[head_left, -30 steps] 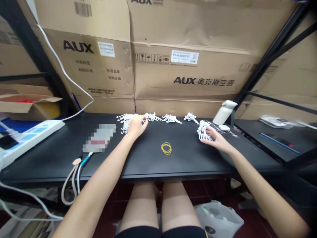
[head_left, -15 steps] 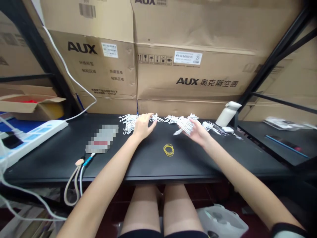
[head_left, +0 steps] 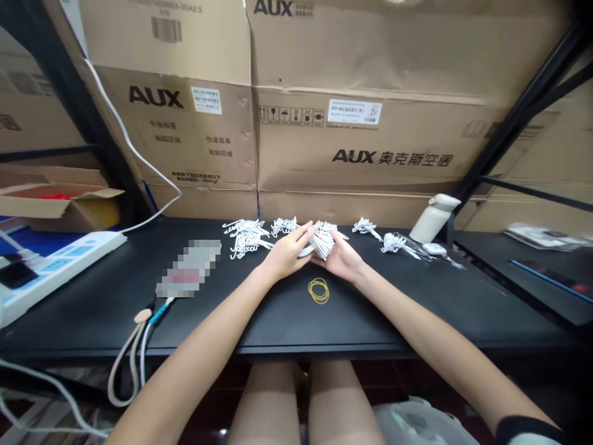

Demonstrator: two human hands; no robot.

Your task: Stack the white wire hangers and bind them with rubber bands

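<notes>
Biggest thing here: the AUX air-conditioner cartons (head_left: 296, 142) making a wall of brown cardboard across the back, printed logos and labels facing me. In front of that is a black tabletop (head_left: 199, 321), with black metal framing (head_left: 514, 123) slanting up on both sides. Over on the left there's an open cardboard box (head_left: 32, 204) with something red inside, and nearer along that side a white-and-blue power strip (head_left: 69, 266) with a black plug in it. Just right of the strip is a flat, pixelated item (head_left: 189, 269) with a cable at its near end. A cream bottle (head_left: 433, 221) leans in the picture at the back right.

Both hands are together around mid-table. The left hand (head_left: 288, 252) has its fingers closed on the left side of a bundle of white hooks (head_left: 323, 243), and the right hand (head_left: 343, 256) is curled around the right side, so they're gripping it between them. Behind and around it sit more white hook piles (head_left: 248, 245): a couple overlapping on the left, a couple mid-table, two off to the right. Yellow rubber bands (head_left: 319, 291) lie loosely looped just in front of the hands. Smallest bit: a little white case (head_left: 434, 248) near the bottle.
</notes>
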